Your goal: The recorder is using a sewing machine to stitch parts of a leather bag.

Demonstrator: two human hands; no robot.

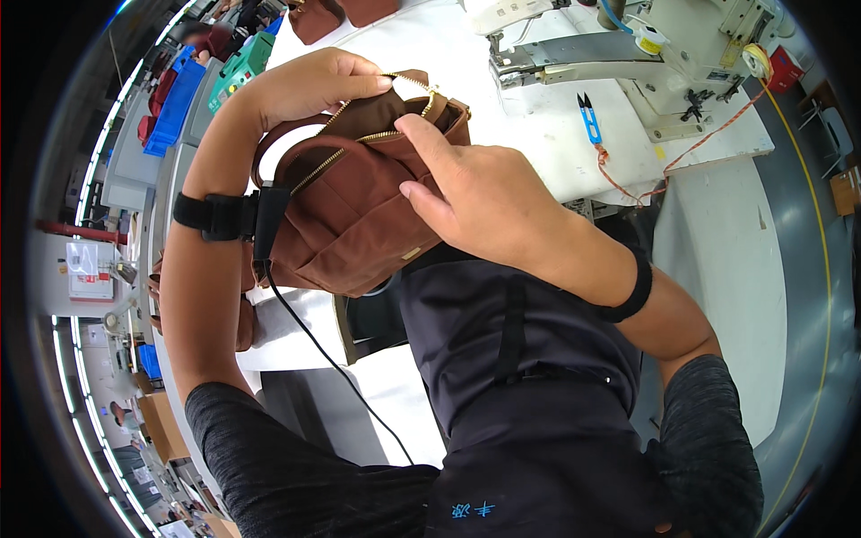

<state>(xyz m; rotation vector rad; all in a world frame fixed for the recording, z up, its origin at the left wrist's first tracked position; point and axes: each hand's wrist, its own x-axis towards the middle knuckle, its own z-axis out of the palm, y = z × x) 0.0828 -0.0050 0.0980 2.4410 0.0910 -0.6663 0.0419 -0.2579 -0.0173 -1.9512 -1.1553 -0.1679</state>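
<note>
Brown fabric handbag (359,220) with gold zip (320,170), seemingly light and floppy: take by the zipped rim (377,137), pinched by left hand (325,82), touched by half-open right hand (489,184), grip unclear.

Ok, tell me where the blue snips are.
In the head view, the blue snips lie on the white table, right of the brown bag and below the sewing machine's grey arm.
</note>
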